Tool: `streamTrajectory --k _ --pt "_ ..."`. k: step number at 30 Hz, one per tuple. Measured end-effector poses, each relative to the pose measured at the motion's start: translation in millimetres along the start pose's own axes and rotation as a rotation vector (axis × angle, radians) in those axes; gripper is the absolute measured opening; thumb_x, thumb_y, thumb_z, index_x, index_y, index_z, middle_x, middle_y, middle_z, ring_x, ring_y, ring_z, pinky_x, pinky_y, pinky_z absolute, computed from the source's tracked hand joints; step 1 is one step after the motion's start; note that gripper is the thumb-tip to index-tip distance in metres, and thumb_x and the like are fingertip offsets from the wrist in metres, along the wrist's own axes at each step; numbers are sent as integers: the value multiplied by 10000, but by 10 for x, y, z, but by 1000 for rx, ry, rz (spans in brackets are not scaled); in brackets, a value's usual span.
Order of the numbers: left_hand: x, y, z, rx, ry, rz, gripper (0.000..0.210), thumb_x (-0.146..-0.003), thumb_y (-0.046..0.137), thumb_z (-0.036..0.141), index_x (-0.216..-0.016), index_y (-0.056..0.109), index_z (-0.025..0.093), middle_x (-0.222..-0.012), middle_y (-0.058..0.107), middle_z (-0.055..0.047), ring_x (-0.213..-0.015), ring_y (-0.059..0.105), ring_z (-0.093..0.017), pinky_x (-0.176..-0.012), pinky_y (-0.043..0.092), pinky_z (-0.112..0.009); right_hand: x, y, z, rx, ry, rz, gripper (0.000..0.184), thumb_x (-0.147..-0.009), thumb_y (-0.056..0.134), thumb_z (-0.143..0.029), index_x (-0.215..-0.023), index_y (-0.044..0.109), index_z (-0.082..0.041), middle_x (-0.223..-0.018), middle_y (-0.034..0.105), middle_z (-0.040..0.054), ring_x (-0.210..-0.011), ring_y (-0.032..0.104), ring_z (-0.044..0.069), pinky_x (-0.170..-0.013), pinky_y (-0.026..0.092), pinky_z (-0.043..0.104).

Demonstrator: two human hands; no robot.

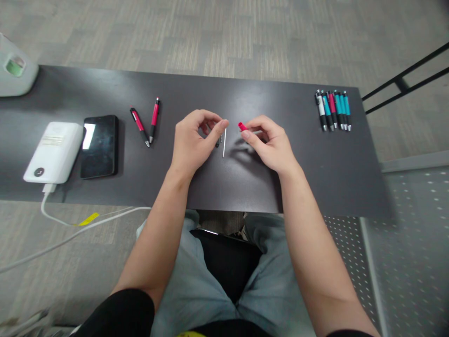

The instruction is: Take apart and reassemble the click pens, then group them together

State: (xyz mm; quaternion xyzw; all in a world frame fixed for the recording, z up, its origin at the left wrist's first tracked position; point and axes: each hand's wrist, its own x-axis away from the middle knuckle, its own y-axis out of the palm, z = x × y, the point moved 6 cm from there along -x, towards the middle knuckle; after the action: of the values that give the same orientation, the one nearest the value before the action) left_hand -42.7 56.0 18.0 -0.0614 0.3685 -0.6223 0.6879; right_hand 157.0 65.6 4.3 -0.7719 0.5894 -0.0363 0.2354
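Over the middle of the table, my left hand [194, 140] pinches the upper end of a thin white pen refill [225, 139] between thumb and fingers; its metal tip points down towards me. A small dark pen part [218, 142] shows just beside that thumb, mostly hidden, and I cannot tell whether it is held or lying on the table. My right hand [271, 142] grips a red pen barrel [242, 127], whose open end faces the refill. The barrel and the refill are apart. Most of the barrel is covered by my fingers.
Two red and black pens [145, 124] lie left of my hands. Further left are a black phone [100, 150] and a white power bank [52, 152] with a white cable [105, 217]. Several pens [333, 111] in white, teal and red lie in a row at the right.
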Motion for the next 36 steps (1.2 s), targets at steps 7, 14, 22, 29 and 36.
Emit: streamTrajectory --k 7,14,22,29,36 --pt "174 41 166 -358 85 -123 330 -817 858 537 -820 724 235 -1111 631 -96 -1142 557 -399 -1041 383 -613 -7 -153 64 74 -9 186 416 -1000 524 -688 -1160 674 -335 -1229 686 56 -1110 683 303 -928 581 503" --pt "235 33 102 -364 84 -144 353 -834 823 592 -834 761 244 -1146 619 -110 -1201 508 -432 -1054 364 -634 -21 -205 141 96 -45 237 505 -1007 443 -741 -1262 646 -356 -1284 684 81 -1196 655 348 -914 579 554" --pt "246 130 173 -382 129 -293 68 -908 783 258 -863 744 225 -1234 620 -100 -1216 517 -418 -1002 392 -623 -20 -265 140 152 -47 257 571 -991 387 -797 -1286 625 -369 -1274 662 90 -1195 643 357 -856 585 528" --pt "90 -117 18 -72 62 -142 29 -1016 620 263 -1011 639 242 -939 727 -15 -948 669 -266 -1021 436 -562 3 -289 69 94 -94 297 384 -1002 537 -668 -1105 647 -315 -1098 689 81 -1009 658 308 -867 537 498" --pt "-4 -346 -200 53 5 15 181 -1040 600 444 -1012 653 273 -1007 734 -34 -945 696 -223 -879 572 -395 -3 -135 -153 271 -185 58 176 -953 705 -504 -1054 709 -360 -1070 728 57 -1028 643 337 -978 488 580"
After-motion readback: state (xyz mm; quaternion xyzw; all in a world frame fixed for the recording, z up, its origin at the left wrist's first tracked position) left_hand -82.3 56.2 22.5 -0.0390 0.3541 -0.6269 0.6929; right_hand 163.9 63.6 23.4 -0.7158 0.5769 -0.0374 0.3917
